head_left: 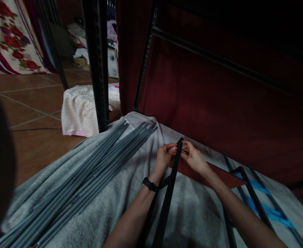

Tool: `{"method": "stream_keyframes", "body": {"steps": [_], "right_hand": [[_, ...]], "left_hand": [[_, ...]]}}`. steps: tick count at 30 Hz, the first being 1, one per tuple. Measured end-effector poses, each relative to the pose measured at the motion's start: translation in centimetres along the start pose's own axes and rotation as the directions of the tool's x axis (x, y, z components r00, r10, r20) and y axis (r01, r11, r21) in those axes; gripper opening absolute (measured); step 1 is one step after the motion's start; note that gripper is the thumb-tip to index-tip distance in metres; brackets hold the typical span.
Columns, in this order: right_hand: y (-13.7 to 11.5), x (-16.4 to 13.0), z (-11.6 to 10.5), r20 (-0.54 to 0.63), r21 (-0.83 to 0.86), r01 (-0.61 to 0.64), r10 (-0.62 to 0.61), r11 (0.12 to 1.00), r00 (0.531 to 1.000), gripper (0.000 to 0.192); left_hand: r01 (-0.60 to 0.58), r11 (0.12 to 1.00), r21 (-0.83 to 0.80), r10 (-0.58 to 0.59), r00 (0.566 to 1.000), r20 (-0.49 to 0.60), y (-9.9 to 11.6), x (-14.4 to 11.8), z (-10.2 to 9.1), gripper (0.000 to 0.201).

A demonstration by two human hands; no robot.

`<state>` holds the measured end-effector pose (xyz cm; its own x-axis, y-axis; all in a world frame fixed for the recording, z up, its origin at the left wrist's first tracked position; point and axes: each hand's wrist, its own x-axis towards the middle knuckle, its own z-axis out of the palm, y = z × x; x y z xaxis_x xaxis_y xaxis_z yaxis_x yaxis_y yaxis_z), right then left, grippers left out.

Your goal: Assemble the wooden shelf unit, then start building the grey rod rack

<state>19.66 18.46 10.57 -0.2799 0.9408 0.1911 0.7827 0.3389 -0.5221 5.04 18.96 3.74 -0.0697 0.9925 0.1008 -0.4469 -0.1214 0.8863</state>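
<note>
At the far left, beyond the tiled floor (35, 103), hangs a floral cloth (9, 38), and a pale striped bundle of fabric (80, 110) lies on the floor beside a black upright post (97, 65). Nearer, a bundle of grey rods (89, 168) lies fanned diagonally across a grey blanket (120, 193); they look rigid, smooth and light, likely to roll and slide against one another. At the centre the left hand (164, 156), a dark band on its wrist, and the right hand (194, 158) meet at the top end of a black metal strip (168, 199) that runs up from the lower edge of the view. Each grip is pressed together, fingertips pinching the strip's upper end, with what may be a small fastener between them, too small to tell. The strip looks stiff, narrow and fairly light, with thin edges that could bite, so it is best taken by its flat faces near the end being worked. To the right, more black frame pieces (246, 186) lie on the blanket with bright blue bands (264, 206) across them, against a dark red fabric wall (218, 103). No open container shows.
</note>
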Motion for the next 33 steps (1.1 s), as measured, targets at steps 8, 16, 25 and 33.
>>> {"method": "stream_keyframes", "body": {"steps": [8,16,25,33], "right_hand": [[0.6,-0.4,-0.3,0.04,-0.035,0.048,-0.047,0.998,0.998,0.008],[0.0,-0.5,-0.4,0.028,-0.012,0.01,-0.01,1.0,1.0,0.005],[0.4,-0.7,0.0,-0.008,0.018,0.019,-0.019,1.0,1.0,0.01],[0.1,-0.7,0.0,-0.008,0.044,0.008,-0.007,0.999,1.0,0.01]], "left_hand": [[-0.02,1.0,-0.01,0.02,0.999,0.049,0.5,0.0,-0.1,0.015],[-0.18,0.945,0.272,0.152,0.981,0.119,0.8,-0.4,-0.2,0.024],[-0.153,0.972,0.176,0.148,0.988,0.04,0.0,-0.2,-0.1,0.03],[-0.078,0.996,0.048,0.077,0.997,0.027,0.3,0.1,-0.2,0.019]]}}
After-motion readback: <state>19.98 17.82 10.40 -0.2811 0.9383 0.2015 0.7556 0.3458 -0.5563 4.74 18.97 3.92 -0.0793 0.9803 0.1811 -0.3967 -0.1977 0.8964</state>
